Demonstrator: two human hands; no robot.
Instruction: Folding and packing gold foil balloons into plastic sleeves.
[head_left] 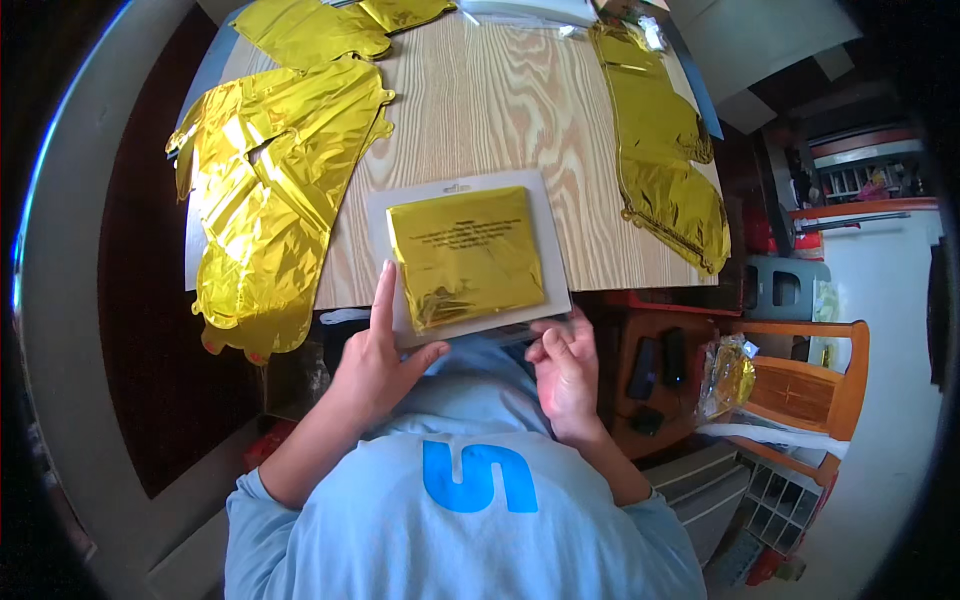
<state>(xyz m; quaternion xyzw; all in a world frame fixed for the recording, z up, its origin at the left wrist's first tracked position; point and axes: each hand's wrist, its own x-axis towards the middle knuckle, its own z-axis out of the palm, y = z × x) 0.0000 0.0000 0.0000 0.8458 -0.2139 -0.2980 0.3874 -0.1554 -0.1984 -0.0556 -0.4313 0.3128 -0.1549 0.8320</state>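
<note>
Gold foil packet [465, 255] on its grey card [555, 250] lies mid-frame just above our left hand [378, 365], fingers spread open on the card, while our right hand [565, 365] curls on its lower edge.

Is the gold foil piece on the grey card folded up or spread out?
Folded. The gold foil piece lies as a compact square within the grey card, unlike the spread foil balloon beside it. The left hand touches the card's edge.

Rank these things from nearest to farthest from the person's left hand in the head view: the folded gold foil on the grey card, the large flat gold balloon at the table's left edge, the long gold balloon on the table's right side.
From the left hand:
1. Folded gold foil, touching the forefinger, just right of it.
2. Large flat gold balloon, up and left.
3. Long gold balloon, far right across the table.
</note>
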